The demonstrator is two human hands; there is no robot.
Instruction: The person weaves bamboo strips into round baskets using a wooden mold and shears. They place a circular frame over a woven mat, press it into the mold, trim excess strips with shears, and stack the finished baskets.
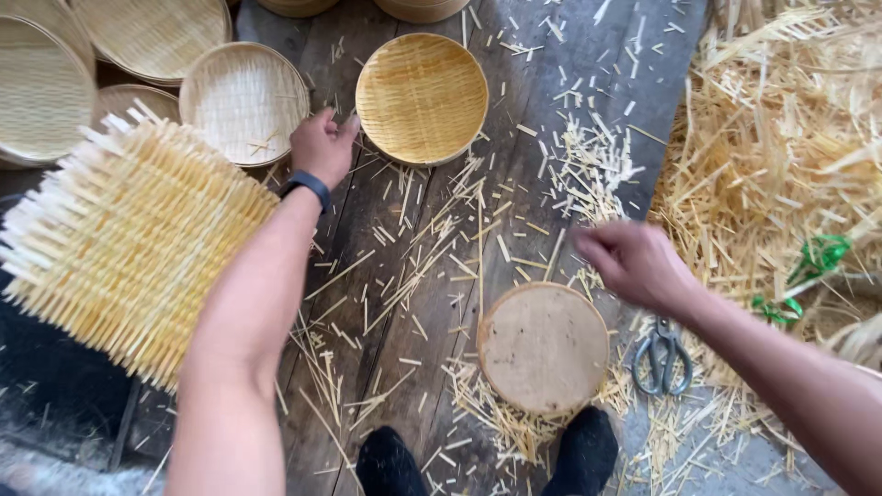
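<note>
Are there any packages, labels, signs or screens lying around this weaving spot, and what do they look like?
None of those in view: no package, label, sign or screen.
The nearest thing to one is a dark wristband on the left hand; no display can be made out.
The rest is woven trays, a square woven mat, a round wooden block, scissors and straw scraps.

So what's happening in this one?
A person works over a plank floor littered with bamboo slivers. The left hand reaches toward a round woven tray, its fingers at the rim, beside a paler tray. The right hand hovers blurred above a round wooden block, holding nothing visible. A square woven mat lies on the left, scissors on the right, by a heap of trimmings.
</note>
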